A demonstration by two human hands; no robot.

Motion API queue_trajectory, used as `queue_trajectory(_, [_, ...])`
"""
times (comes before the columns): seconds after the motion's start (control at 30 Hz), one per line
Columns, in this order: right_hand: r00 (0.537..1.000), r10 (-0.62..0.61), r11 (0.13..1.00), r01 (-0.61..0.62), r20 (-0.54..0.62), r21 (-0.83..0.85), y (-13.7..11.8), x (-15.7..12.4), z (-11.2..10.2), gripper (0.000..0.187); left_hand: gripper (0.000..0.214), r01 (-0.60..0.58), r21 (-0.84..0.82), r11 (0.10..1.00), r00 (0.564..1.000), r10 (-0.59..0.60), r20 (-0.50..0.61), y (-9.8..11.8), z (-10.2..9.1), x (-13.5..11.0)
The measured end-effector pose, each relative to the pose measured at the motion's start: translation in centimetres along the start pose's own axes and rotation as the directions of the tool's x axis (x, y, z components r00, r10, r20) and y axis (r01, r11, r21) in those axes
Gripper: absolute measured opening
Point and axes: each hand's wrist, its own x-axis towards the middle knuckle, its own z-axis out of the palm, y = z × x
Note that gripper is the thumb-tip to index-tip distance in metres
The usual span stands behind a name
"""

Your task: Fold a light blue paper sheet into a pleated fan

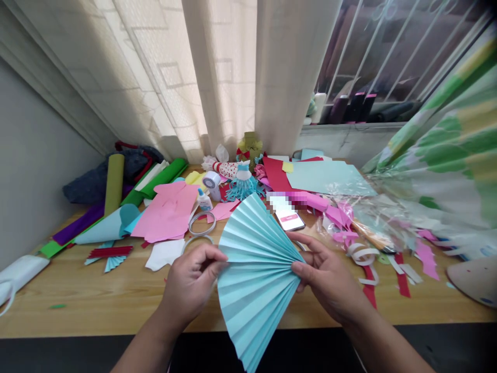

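A light blue pleated paper fan [252, 269] is spread wide in front of me, above the table's front edge. My right hand [324, 274] grips its gathered narrow end on the right, thumb in front and fingers behind. On the left, my left hand [196, 280] pinches the curved outer edge between thumb and forefinger. Behind the fan lie a lit phone [291, 220], rolls of tape [202, 223] and a small glue bottle [204, 200] with a blue cap.
Pink paper sheets [166, 210], green paper rolls [165, 178] and a folded red strip [110, 252] lie to the left. Clear plastic wrap [376, 215], paper scraps [404, 280] and a light blue sheet [330, 177] occupy the right. A white device [23, 277] sits at the left edge.
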Motion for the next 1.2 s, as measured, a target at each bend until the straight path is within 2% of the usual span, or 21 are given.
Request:
queue_trajectory(0.13, [0.998,0.015,1.000,-0.014,-0.066,0.005,-0.2,0.5,-0.1,0.054,0.010,0.074,-0.005,0.997,0.997,-0.073,0.036,0.0,0.2,-0.1])
queue_trajectory(0.2, [0.997,0.018,1.000,-0.019,-0.078,-0.011,-0.1,0.8,-0.2,0.054,0.009,0.034,0.049,0.998,0.995,-0.038,0.091,0.0,0.2,0.2])
queue_trajectory(0.3, [0.996,0.006,0.997,-0.013,-0.087,-0.071,0.0,1.1,-0.5,0.055,0.008,-0.161,0.211,0.964,0.983,0.137,0.126,0.2,0.2,1.0])
queue_trajectory(0.37, [0.996,-0.008,0.995,-0.002,-0.090,-0.104,-0.1,1.3,-0.6,0.056,0.008,-0.289,0.352,0.890,0.957,0.283,0.071,0.4,0.3,1.6])
queue_trajectory(0.43, [0.995,-0.025,0.994,0.014,-0.094,-0.113,-0.2,1.4,-0.6,0.056,0.011,-0.348,0.465,0.814,0.923,0.384,0.019,0.6,0.4,2.2])
queue_trajectory(0.5, [0.995,-0.034,0.993,0.022,-0.098,-0.115,-0.4,1.5,-0.5,0.057,0.017,-0.376,0.530,0.761,0.903,0.428,0.026,1.0,0.4,2.7])
queue_trajectory(0.63, [0.994,-0.028,0.991,0.014,-0.106,-0.136,-0.8,1.3,-0.5,0.058,0.020,-0.431,0.579,0.692,0.884,0.453,0.116,1.9,0.5,3.3])
queue_trajectory(0.8, [0.997,-0.028,0.989,0.016,-0.079,-0.150,-0.9,1.0,-0.1,0.056,0.018,-0.523,0.502,0.689,0.851,0.456,0.259,3.2,1.9,3.5])
queue_trajectory(1.0, [0.998,-0.031,0.987,0.020,-0.063,-0.162,-1.2,0.8,0.6,0.055,0.019,-0.552,0.489,0.675,0.832,0.485,0.270,3.8,3.0,3.5])
queue_trajectory(1.13, [0.995,-0.030,0.989,0.016,-0.094,-0.149,-1.3,0.5,0.3,0.052,0.014,-0.523,0.551,0.650,0.841,0.497,0.212,3.2,2.3,3.2])
queue_trajectory(1.2, [0.994,-0.030,0.990,0.015,-0.104,-0.142,-1.3,0.4,0.1,0.051,0.013,-0.523,0.577,0.627,0.838,0.501,0.217,2.8,1.8,3.0])
